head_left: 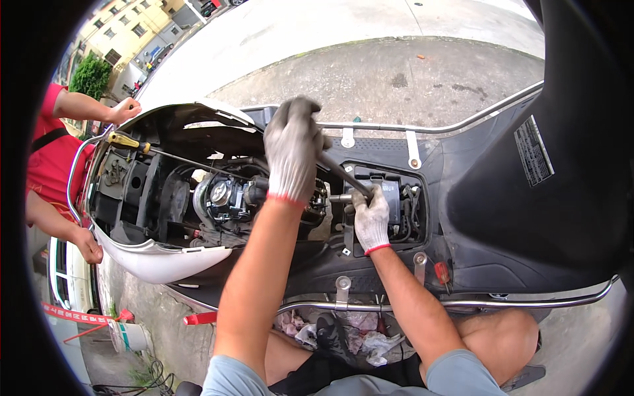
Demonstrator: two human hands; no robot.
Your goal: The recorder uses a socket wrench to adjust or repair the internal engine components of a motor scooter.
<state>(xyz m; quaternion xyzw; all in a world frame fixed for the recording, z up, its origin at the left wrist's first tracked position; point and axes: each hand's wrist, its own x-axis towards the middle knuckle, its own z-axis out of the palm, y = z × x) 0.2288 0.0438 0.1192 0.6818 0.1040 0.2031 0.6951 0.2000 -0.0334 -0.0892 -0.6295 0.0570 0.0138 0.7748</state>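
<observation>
In front of me is a scooter with its seat off and its engine exposed. My left hand point(291, 150), in a grey-and-white work glove, is closed round the upper end of a socket wrench with a dark bar handle point(342, 174). At the bar's lower end, my gloved right hand point(372, 220) grips the wrench's head. From there a silver socket point(340, 198) points left toward the engine's open cylinder head point(319, 201), partly hidden behind my left arm. Beneath my right hand lies the black battery compartment point(413, 214) in the floorboard.
A person in red point(56, 162) holds the scooter's rear rail at left. A yellow-handled screwdriver point(129, 141) lies across the rear frame. On the floorboard lies a red-handled screwdriver point(442, 274). Chrome side rails point(528, 303) border the scooter. Crumpled rags point(376, 344) lie near my foot.
</observation>
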